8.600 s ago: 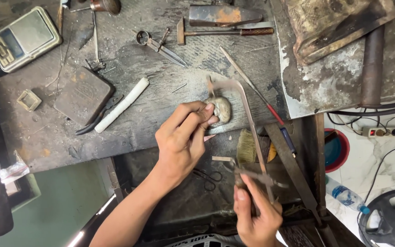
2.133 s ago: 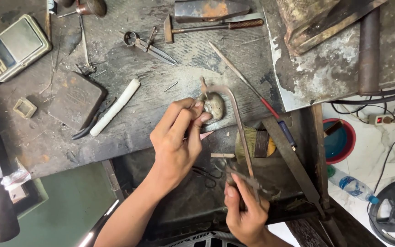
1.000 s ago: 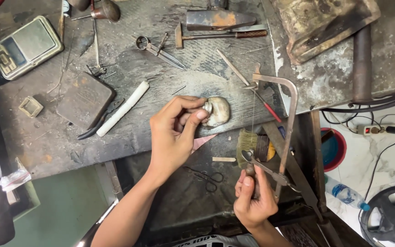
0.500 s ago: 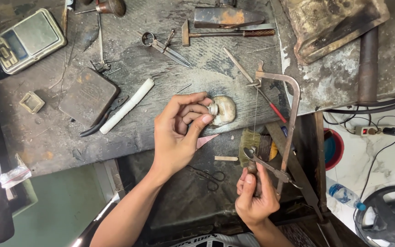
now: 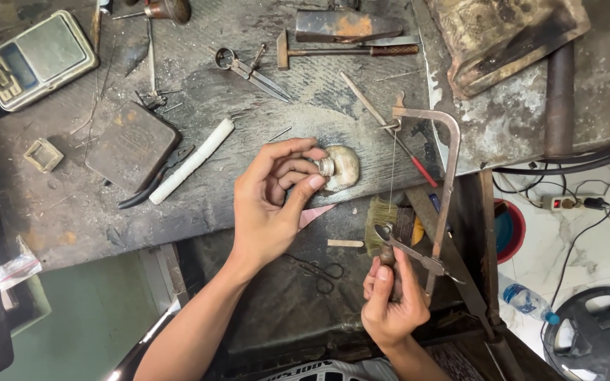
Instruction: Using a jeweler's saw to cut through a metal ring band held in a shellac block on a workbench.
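Head view, left hand: the left hand point(image 5: 271, 204) rests on the worn grey metal bench top point(image 5: 178, 204), thumb and fingertips closed around a small silver-coloured metal ring point(image 5: 327, 166).
Head view, ring: it is pressed against a pale rounded lump point(image 5: 343, 166) that lies on the bench near its front edge.
Head view, right hand: the right hand point(image 5: 392, 303) is lower, below the bench edge, fingers wrapped shut on the handle of a metal-framed jeweller's saw point(image 5: 445, 197).
Head view, saw: its frame rises upright from the hand, the top arm reaching back over the bench edge; the thin blade runs down just right of the lump, apart from the ring.
Head view, bench: a white rod point(image 5: 192, 160) and dark pliers point(image 5: 155, 178) lie left of the hand, beside a dark flat metal block point(image 5: 132, 137).
Head view, far edge: a grey digital pocket scale point(image 5: 33, 58), steel dividers point(image 5: 252, 72) and a small wooden-handled hammer point(image 5: 347, 49).
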